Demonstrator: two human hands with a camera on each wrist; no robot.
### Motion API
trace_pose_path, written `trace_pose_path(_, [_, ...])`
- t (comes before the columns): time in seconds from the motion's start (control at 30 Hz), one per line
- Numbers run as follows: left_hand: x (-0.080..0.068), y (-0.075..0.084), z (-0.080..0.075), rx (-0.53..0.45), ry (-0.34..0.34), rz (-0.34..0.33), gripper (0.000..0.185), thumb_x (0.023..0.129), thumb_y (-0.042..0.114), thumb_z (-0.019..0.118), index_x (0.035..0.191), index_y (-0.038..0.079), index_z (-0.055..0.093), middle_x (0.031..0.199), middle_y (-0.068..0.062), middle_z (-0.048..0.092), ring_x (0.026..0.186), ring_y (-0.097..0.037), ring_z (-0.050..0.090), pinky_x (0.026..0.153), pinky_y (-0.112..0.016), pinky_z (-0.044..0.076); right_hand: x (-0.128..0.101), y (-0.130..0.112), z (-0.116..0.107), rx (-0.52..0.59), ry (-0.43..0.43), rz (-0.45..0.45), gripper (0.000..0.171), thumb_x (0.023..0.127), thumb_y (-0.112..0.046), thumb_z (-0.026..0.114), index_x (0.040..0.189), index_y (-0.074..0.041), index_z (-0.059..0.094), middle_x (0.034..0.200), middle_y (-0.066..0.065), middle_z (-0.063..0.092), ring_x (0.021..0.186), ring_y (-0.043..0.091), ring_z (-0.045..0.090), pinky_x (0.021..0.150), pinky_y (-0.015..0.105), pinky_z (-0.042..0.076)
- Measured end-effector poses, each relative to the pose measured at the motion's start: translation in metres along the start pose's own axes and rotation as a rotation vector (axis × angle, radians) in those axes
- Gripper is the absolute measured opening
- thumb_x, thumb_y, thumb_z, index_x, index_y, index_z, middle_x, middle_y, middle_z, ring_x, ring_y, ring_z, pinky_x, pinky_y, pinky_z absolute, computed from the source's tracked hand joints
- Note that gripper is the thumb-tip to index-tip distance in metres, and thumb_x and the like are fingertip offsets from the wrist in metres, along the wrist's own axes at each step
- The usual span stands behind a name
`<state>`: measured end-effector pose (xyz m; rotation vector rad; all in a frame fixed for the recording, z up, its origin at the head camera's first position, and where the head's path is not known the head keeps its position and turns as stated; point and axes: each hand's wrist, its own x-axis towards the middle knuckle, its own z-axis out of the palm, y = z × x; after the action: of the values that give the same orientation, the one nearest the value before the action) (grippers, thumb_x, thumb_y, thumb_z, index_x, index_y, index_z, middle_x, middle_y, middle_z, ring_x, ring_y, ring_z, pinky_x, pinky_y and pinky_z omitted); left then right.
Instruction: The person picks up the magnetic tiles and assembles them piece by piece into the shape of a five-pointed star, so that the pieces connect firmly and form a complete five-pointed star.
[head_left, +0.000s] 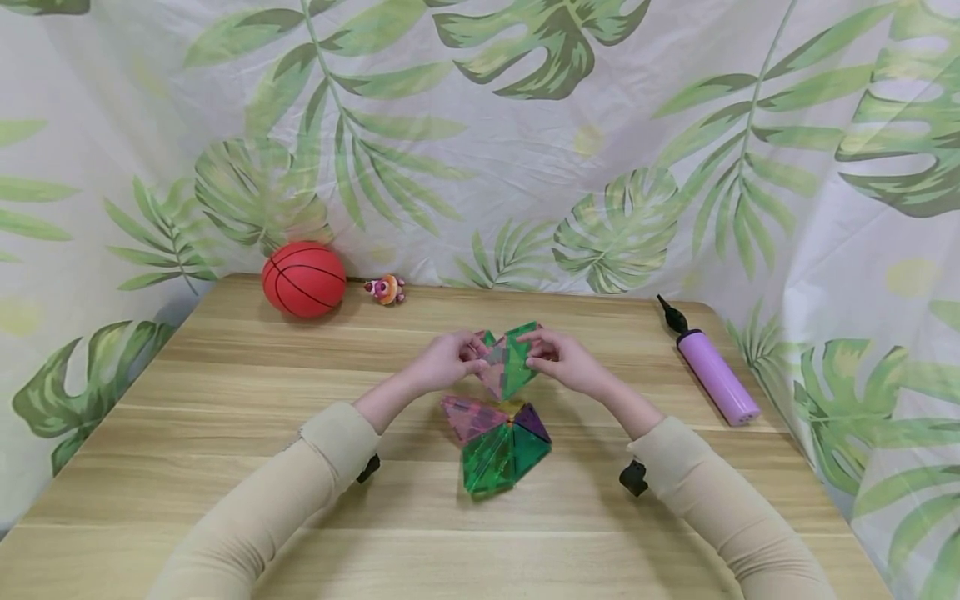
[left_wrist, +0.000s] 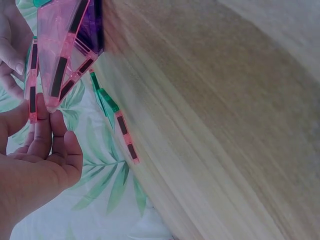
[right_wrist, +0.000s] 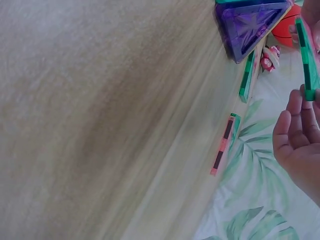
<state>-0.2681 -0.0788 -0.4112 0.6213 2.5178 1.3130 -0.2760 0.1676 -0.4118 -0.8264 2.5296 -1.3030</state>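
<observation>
My left hand (head_left: 450, 361) pinches the left edge of a pink translucent triangular magnetic tile (head_left: 493, 371), clear of the tabletop. The right hand (head_left: 566, 362) pinches a green triangular magnetic tile (head_left: 517, 360) by its right side; the green and pink tiles meet along an edge in the head view. Nearer the camera stands a cluster of joined magnetic tiles (head_left: 489, 458), with pink, green, purple and yellow pieces. In the right wrist view, its purple tile (right_wrist: 252, 25) shows at the top. Behind the hands, more pink and green tiles (left_wrist: 120, 125) lie on the table, partly hidden in the head view.
A red basketball (head_left: 303, 279) sits at the table's back left beside a small pink figurine (head_left: 386, 289). Toward the right edge lies a purple hand pump (head_left: 716, 375) with a black nozzle. A leaf-patterned cloth (head_left: 517, 167) hangs behind the wooden table (head_left: 247, 367).
</observation>
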Motion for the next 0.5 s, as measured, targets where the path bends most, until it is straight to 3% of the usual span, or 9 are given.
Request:
trace_pose_path(0.2, [0.006, 0.001, 0.0, -0.005, -0.015, 0.014, 0.02, 0.093, 0.016, 0.061, 0.107, 0.003, 0.063, 0.089, -0.007, 0.068, 0.085, -0.024, 0.065, 0.067, -0.026, 0.049, -0.002, 0.002, -0.001, 0.083, -0.009, 0.051, 0.035, 0.094, -0.007, 0.057, 0.129, -0.004, 0.054, 0.1, 0.017, 0.064, 0.084, 0.019, 0.061, 0.073, 0.052, 0.05])
trace_pose_path(0.3, [0.009, 0.001, -0.002, -0.003, -0.02, 0.038, 0.02, 0.093, 0.016, 0.061, 0.107, 0.002, 0.065, 0.092, -0.008, 0.068, 0.084, -0.017, 0.063, 0.07, -0.026, 0.05, -0.003, 0.001, -0.001, 0.115, -0.012, 0.067, 0.035, 0.094, -0.007, 0.057, 0.129, -0.004, 0.054, 0.101, 0.018, 0.064, 0.085, 0.019, 0.061, 0.074, 0.053, 0.05])
trace_pose_path(0.5, [0.014, -0.004, -0.002, 0.04, -0.045, 0.072, 0.02, 0.092, 0.013, 0.061, 0.106, -0.001, 0.065, 0.091, -0.008, 0.069, 0.081, -0.014, 0.063, 0.069, -0.025, 0.05, -0.003, 0.008, 0.002, 0.196, -0.041, 0.102, 0.036, 0.094, -0.007, 0.056, 0.13, -0.004, 0.053, 0.103, 0.016, 0.063, 0.084, 0.015, 0.06, 0.075, 0.046, 0.051])
